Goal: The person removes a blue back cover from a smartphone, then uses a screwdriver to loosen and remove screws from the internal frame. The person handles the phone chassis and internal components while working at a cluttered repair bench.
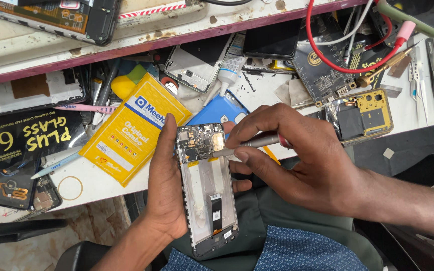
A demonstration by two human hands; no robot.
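Note:
My left hand [164, 190] grips an opened phone [206, 193] from its left side, back cover off, circuit board at the top and pale empty frame below. My right hand [297, 155] holds a thin silver screwdriver [257, 142] with a red band, its tip resting on the board near the phone's upper right corner. Both hands are over my lap, just in front of the workbench edge.
On the cluttered white workbench [101, 180] lie a yellow packet [129, 128], a blue phone cover [217, 110], a black box [23, 138], a white glue tube [230, 65], a gold-framed phone part [365, 116], red cable [347, 68] and other opened phones [197, 62].

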